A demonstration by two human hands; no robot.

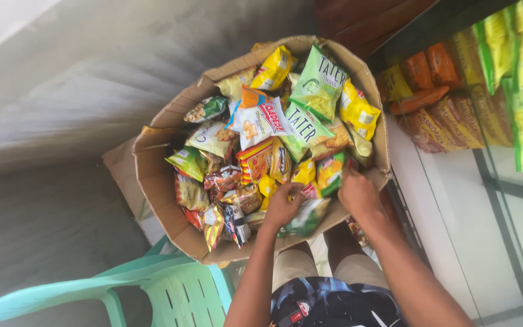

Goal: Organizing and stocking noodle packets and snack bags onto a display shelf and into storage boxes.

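1. A big cardboard box [158, 175] stands open in front of the person, heaped to the brim with small snack packets in yellow, green, orange and red.
2. The left hand [282, 206] is down among the packets at the near edge of the box, fingers curled shut around a pale green packet [307, 219] that lies against the box's near wall.
3. The right hand [358, 192] is just beside it, at the near right corner of the box, fingers bent down into the packets; whether that grip has closed on anything I cannot tell.
4. Two large light green bags [319, 82] lie on top of the pile, toward its far side.
5. A mint-green plastic chair [171, 290] sits beside the box, near the person's knees.
6. On the right, more snack bags [443, 121] are stacked behind a glass display case.
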